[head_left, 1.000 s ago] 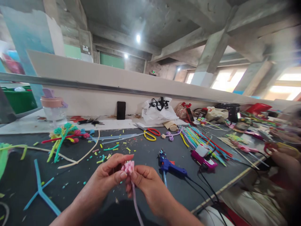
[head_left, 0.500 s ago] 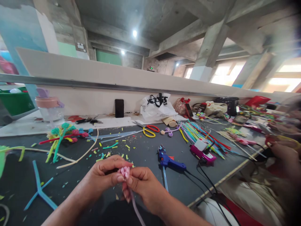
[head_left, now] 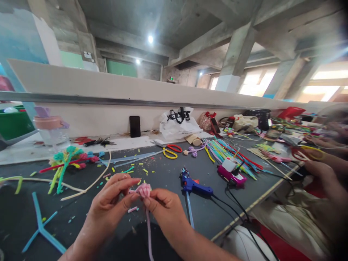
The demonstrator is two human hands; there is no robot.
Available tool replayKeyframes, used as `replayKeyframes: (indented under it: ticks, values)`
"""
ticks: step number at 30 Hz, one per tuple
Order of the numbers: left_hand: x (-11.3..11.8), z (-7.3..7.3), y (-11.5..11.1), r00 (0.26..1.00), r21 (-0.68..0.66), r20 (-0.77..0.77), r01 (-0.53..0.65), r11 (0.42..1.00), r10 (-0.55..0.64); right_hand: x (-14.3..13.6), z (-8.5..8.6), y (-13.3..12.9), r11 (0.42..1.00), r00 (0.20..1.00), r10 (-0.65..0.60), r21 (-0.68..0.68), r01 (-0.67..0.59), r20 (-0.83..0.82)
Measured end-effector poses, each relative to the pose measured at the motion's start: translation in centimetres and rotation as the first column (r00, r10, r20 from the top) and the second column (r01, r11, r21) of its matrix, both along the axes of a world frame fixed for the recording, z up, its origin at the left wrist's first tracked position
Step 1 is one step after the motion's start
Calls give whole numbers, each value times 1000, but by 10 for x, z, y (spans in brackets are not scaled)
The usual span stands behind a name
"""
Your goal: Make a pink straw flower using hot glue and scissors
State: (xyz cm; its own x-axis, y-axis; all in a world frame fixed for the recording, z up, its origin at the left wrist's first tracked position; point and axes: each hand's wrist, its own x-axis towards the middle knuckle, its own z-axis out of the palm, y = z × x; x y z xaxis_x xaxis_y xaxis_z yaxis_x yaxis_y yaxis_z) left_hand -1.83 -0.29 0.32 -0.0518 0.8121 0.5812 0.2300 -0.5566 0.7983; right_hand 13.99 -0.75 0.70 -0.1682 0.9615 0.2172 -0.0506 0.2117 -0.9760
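Note:
A small pink pipe-cleaner flower [head_left: 144,189] with a ribbed, bunched head is held up between my two hands. From it a pale pink stem [head_left: 149,235] hangs down toward the lower edge. My right hand [head_left: 167,206] pinches the flower at its base, thumb in front. With thumb and forefinger, my left hand [head_left: 112,204] grips a short pink strand [head_left: 133,191] at the flower's left side. Just right of the hands lies a blue glue gun [head_left: 197,186] with a clear glue stick [head_left: 189,210] in it. Pink and yellow clippings [head_left: 133,209] are scattered around.
Scissors [head_left: 170,150] with red and yellow handles lie behind the hands. Pipe-cleaner flowers [head_left: 66,161] and a blue forked piece [head_left: 40,226] are on the left. A magenta power strip [head_left: 231,176] and cables stand right. A co-worker's hand [head_left: 320,177] holds scissors at far right.
My left hand has shifted left and its fingers have opened out somewhat, drawing a strand sideways. More of the pink flower shows. The view has turned slightly to the right.

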Motion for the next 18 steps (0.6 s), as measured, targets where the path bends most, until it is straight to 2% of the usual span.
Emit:
replayKeyframes:
  ticks: [4, 7, 10, 13, 18]
  values:
    - [0, 4, -4, 981, 109, -187, -29, 994, 49, 2, -7, 4, 996, 994, -56, 70, 49, 98]
    - [0, 5, -4, 972, 149, -229, -26, 988, 60, 3, -9, 6, 986, 974, -120, 138, 94, 191]
    - [0, 7, -2, 967, 146, -253, 15, 989, 23, 4, -7, 5, 964, 944, -178, 242, 111, 279]
    - [0, 10, -1, 960, 123, -280, 63, 990, -26, 4, -4, 3, 926, 917, -211, 370, 76, 340]
    - [1, 14, -1, 954, 102, -294, 91, 991, -58, 5, -5, 2, 869, 903, -239, 493, 35, 356]
